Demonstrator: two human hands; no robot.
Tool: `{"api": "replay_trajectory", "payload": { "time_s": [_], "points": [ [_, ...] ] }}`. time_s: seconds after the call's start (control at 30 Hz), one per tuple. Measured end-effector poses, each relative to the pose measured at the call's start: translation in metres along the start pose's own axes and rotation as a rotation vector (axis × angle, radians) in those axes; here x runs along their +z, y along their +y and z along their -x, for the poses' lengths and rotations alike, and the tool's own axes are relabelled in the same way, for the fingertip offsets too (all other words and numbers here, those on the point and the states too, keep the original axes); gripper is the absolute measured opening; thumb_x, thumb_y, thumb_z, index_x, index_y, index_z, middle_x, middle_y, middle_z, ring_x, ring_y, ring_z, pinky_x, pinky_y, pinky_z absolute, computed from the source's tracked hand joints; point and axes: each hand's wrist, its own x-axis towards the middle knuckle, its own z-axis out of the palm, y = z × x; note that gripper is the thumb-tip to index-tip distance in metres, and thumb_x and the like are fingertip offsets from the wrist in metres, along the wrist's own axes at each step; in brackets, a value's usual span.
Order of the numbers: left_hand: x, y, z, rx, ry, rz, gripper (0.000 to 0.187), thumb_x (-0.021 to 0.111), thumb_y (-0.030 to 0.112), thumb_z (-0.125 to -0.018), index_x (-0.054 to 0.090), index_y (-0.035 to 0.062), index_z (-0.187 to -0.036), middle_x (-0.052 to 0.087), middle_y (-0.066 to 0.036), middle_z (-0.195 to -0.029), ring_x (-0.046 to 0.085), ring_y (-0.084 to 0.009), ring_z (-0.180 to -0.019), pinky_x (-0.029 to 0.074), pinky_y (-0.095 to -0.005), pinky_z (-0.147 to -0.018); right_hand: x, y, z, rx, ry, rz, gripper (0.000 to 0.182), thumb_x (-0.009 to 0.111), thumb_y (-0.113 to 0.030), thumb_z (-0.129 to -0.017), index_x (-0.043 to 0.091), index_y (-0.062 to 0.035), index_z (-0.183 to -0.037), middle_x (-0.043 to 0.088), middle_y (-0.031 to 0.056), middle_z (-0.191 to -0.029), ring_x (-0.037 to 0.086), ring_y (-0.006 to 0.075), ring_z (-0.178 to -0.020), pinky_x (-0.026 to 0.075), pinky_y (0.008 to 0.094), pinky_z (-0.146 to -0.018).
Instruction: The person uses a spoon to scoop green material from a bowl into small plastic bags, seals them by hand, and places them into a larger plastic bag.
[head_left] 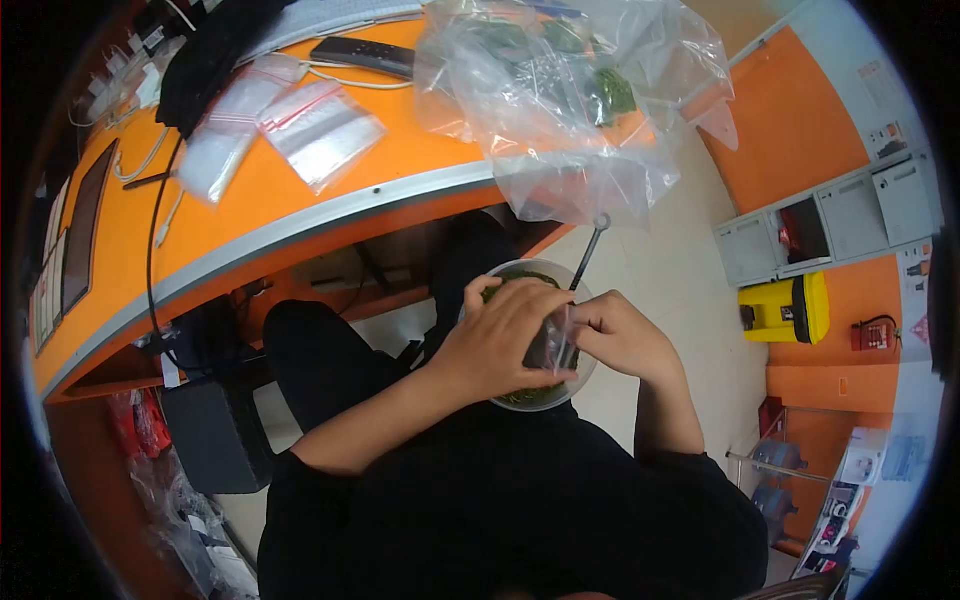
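A round pale bowl (530,402) with green leafy material inside rests at my lap. Over it my left hand (512,335) is curled round a small clear plastic bag (552,345). At the bag's right edge, my right hand (618,332) has its fingers bent and pressed together; what lies between its fingertips is hidden. A thin dark handle with a ring end (590,250) sticks up from the bowl between my hands.
An orange desk (280,215) carries a large clear bag with greenery (560,80), small zip bags (318,135), a black remote (362,57) and cables. Right of me are lockers (850,215) and a yellow bin (785,308). A dark box (215,435) stands at left.
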Motion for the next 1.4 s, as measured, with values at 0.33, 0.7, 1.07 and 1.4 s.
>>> {"api": "replay_trajectory", "payload": {
  "time_s": [0.33, 0.7, 1.07, 1.4],
  "points": [
    [-0.009, -0.005, -0.006, -0.177, -0.100, 0.357, 0.067, 0.072, 0.040, -0.077, 0.042, 0.0056, -0.126, 0.051, -0.015, -0.110, 0.053, -0.0324, -0.106, 0.041, -0.0406, -0.093, -0.002, -0.008, 0.001, -0.745, 0.298, 0.484, 0.020, 0.066, -0.002, -0.072, 0.063, -0.0074, -0.092, 0.061, 0.0044, -0.094, 0.057, 0.0248, -0.072, 0.047, 0.0336, -0.062],
    [-0.012, -0.005, -0.008, -0.166, -0.138, 0.327, 0.066, 0.067, 0.013, -0.069, 0.043, 0.0074, -0.130, 0.056, -0.012, -0.109, 0.058, -0.0293, -0.097, 0.042, -0.0408, -0.093, -0.016, 0.006, 0.006, -0.625, 0.081, 0.288, 0.026, 0.062, 0.005, -0.071, 0.065, -0.0058, -0.094, 0.066, 0.0091, -0.099, 0.065, 0.0275, -0.084, 0.053, 0.0339, -0.071],
    [-0.012, -0.007, -0.011, -0.171, -0.172, 0.250, 0.063, 0.069, 0.022, -0.073, 0.045, 0.0124, -0.130, 0.057, -0.009, -0.117, 0.053, -0.0301, -0.112, 0.035, -0.0417, -0.101, -0.008, 0.002, 0.012, -0.450, 0.107, 0.472, 0.028, 0.064, -0.005, -0.075, 0.067, -0.0161, -0.100, 0.067, 0.0037, -0.089, 0.064, 0.0195, -0.069, 0.050, 0.0314, -0.056],
    [-0.013, -0.002, -0.012, -0.157, -0.191, 0.174, 0.060, 0.073, 0.035, -0.073, 0.051, 0.0125, -0.125, 0.060, -0.009, -0.113, 0.056, -0.0258, -0.107, 0.031, -0.0402, -0.101, -0.002, -0.007, 0.007, -0.526, 0.084, 0.517, 0.027, 0.062, -0.004, -0.065, 0.069, -0.0114, -0.090, 0.066, 0.0031, -0.077, 0.063, 0.0221, -0.066, 0.050, 0.0338, -0.056]
  ]
}}
